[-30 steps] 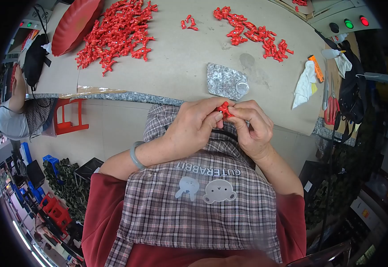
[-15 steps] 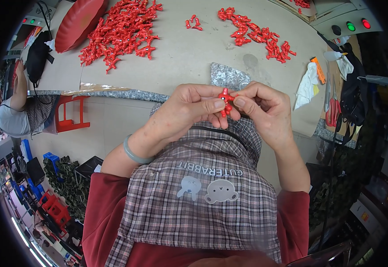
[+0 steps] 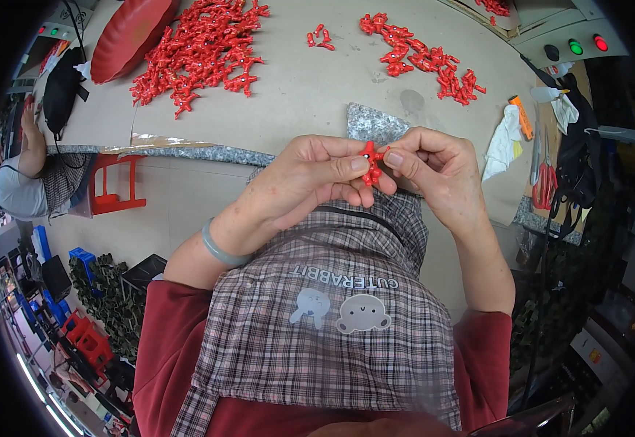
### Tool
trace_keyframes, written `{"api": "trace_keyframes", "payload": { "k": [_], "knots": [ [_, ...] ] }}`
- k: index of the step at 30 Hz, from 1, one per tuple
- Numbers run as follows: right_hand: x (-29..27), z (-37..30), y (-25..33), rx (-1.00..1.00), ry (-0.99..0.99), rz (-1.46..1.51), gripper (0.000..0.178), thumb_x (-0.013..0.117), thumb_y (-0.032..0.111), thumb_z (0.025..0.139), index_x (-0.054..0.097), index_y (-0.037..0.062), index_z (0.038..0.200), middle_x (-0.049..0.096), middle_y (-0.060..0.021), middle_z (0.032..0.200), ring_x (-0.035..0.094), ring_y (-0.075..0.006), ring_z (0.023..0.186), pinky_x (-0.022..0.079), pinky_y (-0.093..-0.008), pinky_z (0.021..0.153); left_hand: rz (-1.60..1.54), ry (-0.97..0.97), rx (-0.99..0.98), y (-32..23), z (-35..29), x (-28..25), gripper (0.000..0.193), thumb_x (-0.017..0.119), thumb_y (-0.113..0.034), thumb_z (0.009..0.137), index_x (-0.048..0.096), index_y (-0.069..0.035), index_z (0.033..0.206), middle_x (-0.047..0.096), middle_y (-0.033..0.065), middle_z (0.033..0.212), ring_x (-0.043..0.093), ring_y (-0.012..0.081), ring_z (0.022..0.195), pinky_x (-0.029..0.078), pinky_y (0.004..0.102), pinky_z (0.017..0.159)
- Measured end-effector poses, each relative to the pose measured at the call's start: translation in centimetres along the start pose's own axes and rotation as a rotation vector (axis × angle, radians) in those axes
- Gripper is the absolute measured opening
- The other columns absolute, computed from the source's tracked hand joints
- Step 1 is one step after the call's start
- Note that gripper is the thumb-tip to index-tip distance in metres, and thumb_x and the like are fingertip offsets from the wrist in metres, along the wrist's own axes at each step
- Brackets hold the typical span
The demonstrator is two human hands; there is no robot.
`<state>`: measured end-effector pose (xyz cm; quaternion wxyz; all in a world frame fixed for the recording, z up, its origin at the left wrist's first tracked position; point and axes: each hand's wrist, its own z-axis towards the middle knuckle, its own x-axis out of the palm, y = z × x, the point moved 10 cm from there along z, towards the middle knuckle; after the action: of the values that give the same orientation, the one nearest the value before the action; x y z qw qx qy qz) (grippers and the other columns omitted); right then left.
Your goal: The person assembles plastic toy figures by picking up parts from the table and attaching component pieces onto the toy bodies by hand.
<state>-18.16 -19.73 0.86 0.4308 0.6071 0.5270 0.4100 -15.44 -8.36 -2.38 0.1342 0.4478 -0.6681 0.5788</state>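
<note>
The left hand (image 3: 303, 175) pinches a small glossy red limbed figure (image 3: 372, 157) between thumb and fingers; the right hand (image 3: 440, 171) grips its side limb. Beyond the fingertips lies a speckled grey stone slab (image 3: 375, 124), with heaped red figures (image 3: 208, 54) farther left.

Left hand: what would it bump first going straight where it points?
Past the red figure it holds, the left hand would probably bump the right hand, though depth is unclear.

Holding a small red toy (image 3: 369, 167) in the left hand (image 3: 306, 173), pinching its side with the right hand (image 3: 440, 166), near a speckled slab (image 3: 373, 122) on the table (image 3: 295, 84), beside no-one's tools but well apart from a red heap (image 3: 204, 58).
</note>
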Motion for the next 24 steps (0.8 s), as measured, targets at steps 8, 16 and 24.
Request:
{"api": "trace_keyframes", "payload": {
  "k": [8, 16, 24],
  "knots": [
    [-0.1, 0.0, -0.4, -0.021, -0.017, -0.020, 0.009, 0.066, 0.005, 0.094, 0.068, -0.0037, 0.093, 0.068, -0.0040, 0.081, 0.059, -0.0050, 0.070, 0.048, -0.0196, 0.062, 0.055, -0.021, 0.024, -0.1, 0.2, 0.0, 0.036, 0.060, -0.018, 0.099, 0.060, 0.006, 0.125, 0.071, 0.0180, 0.103, 0.067, 0.0136, 0.076, 0.056, 0.0256, 0.074],
    [0.4, -1.4, 3.4, -0.503, -0.057, -0.377, 0.013, 0.071, 0.000, 0.085, 0.070, -0.0019, 0.097, 0.067, -0.0075, 0.082, 0.064, -0.0119, 0.070, 0.052, -0.0245, 0.063, 0.458, -0.129, 0.239, -2.2, -0.6, 0.3, 0.036, 0.060, -0.010, 0.098, 0.059, 0.002, 0.131, 0.071, 0.0110, 0.102, 0.066, 0.0124, 0.083, 0.055, 0.0254, 0.076],
    [0.2, -2.5, 0.8, -0.421, -0.222, -0.182, 0.022, 0.073, -0.002, 0.082, 0.068, 0.0002, 0.104, 0.070, -0.0103, 0.093, 0.069, -0.0147, 0.077, 0.056, -0.0255, 0.067, 0.914, -0.169, 0.567, -4.3, -1.1, 1.1, 0.032, 0.063, -0.005, 0.093, 0.066, -0.002, 0.125, 0.070, 0.0124, 0.112, 0.068, 0.0193, 0.097, 0.055, 0.0298, 0.084]
  ]
}}
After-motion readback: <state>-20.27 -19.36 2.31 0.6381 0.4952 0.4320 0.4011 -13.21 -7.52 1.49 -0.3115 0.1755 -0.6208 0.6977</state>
